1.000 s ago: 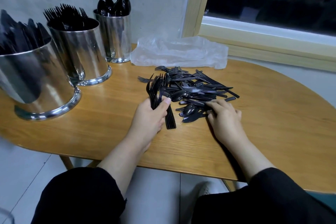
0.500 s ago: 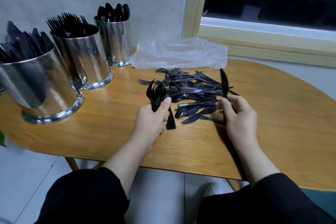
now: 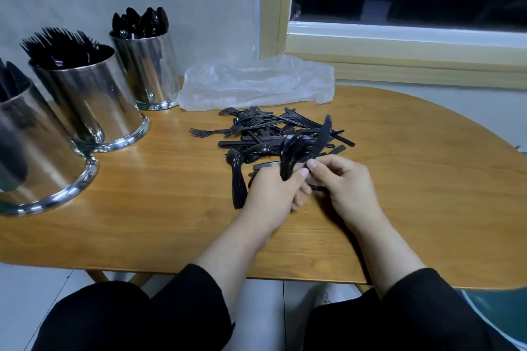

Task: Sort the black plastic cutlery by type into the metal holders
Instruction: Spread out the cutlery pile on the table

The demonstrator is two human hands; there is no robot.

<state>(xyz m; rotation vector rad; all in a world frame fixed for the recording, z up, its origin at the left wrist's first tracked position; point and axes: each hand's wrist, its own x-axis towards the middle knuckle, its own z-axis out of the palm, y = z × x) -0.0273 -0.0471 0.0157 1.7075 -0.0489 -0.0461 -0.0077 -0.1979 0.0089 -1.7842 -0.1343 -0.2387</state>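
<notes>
Pinching an upright knife (image 3: pixel 323 134) in right hand (image 3: pixel 346 188), blade away, beside left hand (image 3: pixel 271 196) gripping bundled spoons (image 3: pixel 291 157).

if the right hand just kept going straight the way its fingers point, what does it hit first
The right hand points left, so it would meet the left hand and its black cutlery first; their fingertips look almost touching already.

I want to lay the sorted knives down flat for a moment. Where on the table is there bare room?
Bare wood lies right of the cutlery pile, out to the table edge, and between the fork holder and the left hand. Crowded: the pile, the plastic bag behind it, and the forks stacked beside the left hand.
</notes>
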